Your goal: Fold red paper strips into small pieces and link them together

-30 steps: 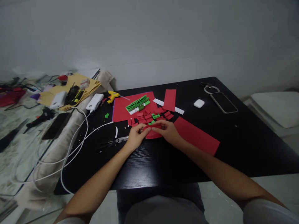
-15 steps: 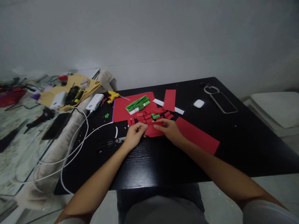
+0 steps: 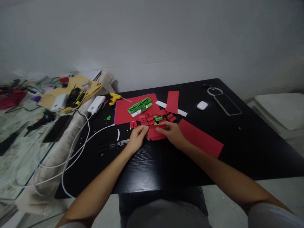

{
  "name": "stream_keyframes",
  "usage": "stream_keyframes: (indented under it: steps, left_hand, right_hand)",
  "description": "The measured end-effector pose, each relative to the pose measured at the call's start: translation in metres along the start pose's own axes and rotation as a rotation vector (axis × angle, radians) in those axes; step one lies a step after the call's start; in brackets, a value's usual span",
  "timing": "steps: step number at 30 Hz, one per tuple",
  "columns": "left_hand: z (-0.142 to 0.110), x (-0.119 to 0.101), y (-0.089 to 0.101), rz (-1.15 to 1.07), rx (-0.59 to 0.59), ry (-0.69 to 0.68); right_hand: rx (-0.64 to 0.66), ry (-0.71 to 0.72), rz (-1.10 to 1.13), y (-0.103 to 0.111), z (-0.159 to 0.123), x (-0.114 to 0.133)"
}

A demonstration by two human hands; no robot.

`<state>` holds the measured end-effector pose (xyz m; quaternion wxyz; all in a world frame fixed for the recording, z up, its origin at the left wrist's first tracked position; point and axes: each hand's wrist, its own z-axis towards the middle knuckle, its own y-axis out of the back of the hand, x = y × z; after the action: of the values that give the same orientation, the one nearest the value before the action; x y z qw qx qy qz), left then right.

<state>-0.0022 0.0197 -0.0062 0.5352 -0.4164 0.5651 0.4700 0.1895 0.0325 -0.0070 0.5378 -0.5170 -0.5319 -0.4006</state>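
Head view: my left fingers [image 3: 144, 128] and right fingers [image 3: 162, 130] pinch a red paper strip [image 3: 156, 136], apparently to steady it. Small red pieces [image 3: 150, 119] lie just beyond, within reach.

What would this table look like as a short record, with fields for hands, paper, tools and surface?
hands: left hand and right hand both hold a red paper piece
paper: small red pieces just beyond the hands; larger red sheet right of them
tools: scissors left of the hands; yellow glue gun farther back
surface: black table

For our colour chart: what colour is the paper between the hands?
Red creased paper, shown best in the head view.
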Motion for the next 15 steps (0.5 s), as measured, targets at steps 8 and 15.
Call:
stream_keyframes:
  steps: [8,15]
  left_hand:
    - [-0.0008,-0.0026,-0.0041,0.011,-0.013,0.038]
    - [0.0015,0.0043,-0.0028,-0.033,-0.005,0.028]
  right_hand:
    - [0.010,0.024,-0.076,0.0006,0.0003,0.0007]
    - [0.032,0.021,-0.088,0.0035,0.0017,-0.0003]
